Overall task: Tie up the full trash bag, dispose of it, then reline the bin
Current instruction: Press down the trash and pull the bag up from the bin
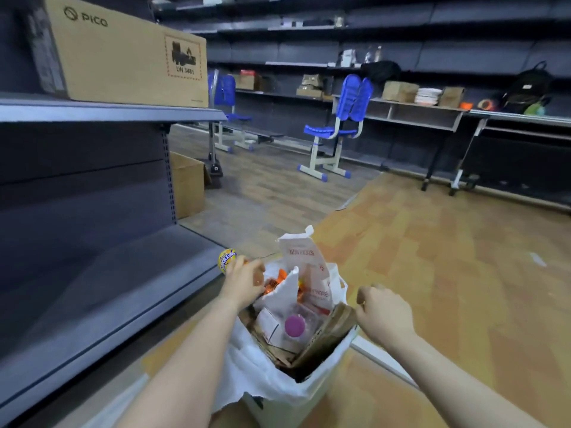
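Note:
A white bin (pixel 278 412) stands on the floor below me, lined with a white trash bag (pixel 256 362) that folds over its rim. The bag is stuffed with paper bags, flattened cardboard (pixel 327 338), orange wrappers and a clear cup with a pink lid (pixel 294 325). My left hand (pixel 244 281) grips the bag's far left edge next to the orange wrappers. My right hand (pixel 383 313) is closed in a fist on the bag's right edge beside the cardboard. A yellow round item (pixel 227 260) shows just behind my left hand.
Grey shelving (pixel 102 273) runs close along the left, with a large cardboard box (pixel 123 54) on its upper shelf and another box (pixel 187 183) on the floor. Blue chairs (pixel 336 125) and a desk (pixel 417 114) stand ahead. Wood-look floor (pixel 448 257) stretches to the right.

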